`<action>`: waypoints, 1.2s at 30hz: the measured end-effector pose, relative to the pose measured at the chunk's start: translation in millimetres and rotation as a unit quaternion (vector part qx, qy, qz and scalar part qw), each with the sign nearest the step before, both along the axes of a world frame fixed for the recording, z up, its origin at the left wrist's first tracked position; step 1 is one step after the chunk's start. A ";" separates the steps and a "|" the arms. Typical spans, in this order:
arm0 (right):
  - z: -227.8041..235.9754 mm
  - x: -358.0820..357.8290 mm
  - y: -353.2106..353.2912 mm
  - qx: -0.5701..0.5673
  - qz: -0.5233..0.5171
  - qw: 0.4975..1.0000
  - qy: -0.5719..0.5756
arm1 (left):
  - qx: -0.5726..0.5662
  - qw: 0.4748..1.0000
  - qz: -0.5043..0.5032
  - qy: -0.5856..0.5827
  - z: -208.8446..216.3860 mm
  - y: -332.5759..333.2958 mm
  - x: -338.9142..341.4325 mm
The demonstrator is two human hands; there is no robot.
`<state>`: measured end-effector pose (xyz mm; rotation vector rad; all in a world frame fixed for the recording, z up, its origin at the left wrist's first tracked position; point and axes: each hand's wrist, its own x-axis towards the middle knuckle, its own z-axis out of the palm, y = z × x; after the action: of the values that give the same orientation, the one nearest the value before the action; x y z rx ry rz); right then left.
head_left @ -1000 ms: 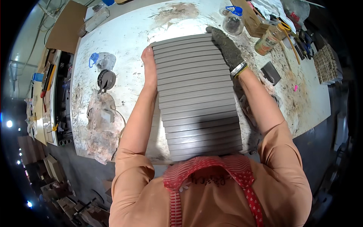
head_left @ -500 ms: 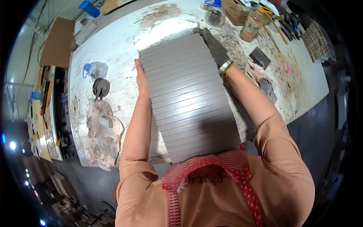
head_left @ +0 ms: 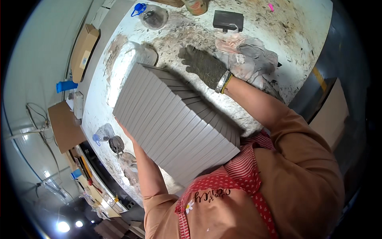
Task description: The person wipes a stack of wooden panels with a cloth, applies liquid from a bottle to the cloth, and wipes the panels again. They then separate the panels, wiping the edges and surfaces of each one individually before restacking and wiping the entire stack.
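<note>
1. The gray pile of flat strips (head_left: pixel 171 123) is between the two hands, tilted, with its near end up against the red apron (head_left: pixel 223 177). I cannot tell if its underside touches the table.
2. What looks done: the strips sit side by side in one big block. What looks not done: along the side facing the right hand, some strips poke out like little steps, so the block is not all even. How much work is left, I cannot tell.
3. The left hand (head_left: pixel 124 128) is at the pile's far left edge. Most of it is hidden, so I cannot tell if it grips or only props.
4. The right hand (head_left: pixel 203 67), in a dirty dark glove, is off the pile, just beside it. It is spread out flat and pinches nothing.
5. Just right of the gloved hand is a crumpled rag (head_left: pixel 246 51). Past it is a dark block (head_left: pixel 228 20).
6. Past the right hand's fingers, to their left, is a clear jug (head_left: pixel 155 18). All about is the messy white table (head_left: pixel 191 34).
</note>
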<state>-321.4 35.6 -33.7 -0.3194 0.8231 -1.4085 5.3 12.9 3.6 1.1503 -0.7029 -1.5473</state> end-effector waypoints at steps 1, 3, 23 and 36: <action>-8.9 -0.3 3.5 0.000 -0.004 1.000 -0.007 | 0.003 1.000 -0.008 -0.013 -6.0 -0.3 7.5; -22.6 -1.0 8.8 -0.037 0.006 0.999 -0.029 | 0.006 0.999 -0.023 -0.038 -17.0 -1.0 20.6; 29.9 33.8 -24.8 -0.185 0.178 0.688 0.679 | -0.007 0.999 0.041 -0.024 7.6 -0.5 -10.2; 36.1 2.6 -10.2 -0.141 0.129 0.714 0.674 | -0.171 0.980 0.018 -0.104 -29.5 11.5 1.9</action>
<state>-318.8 25.4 2.4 -1.7693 1.6191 -0.8409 7.3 24.4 -26.0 1.0651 -1.0383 -1.2254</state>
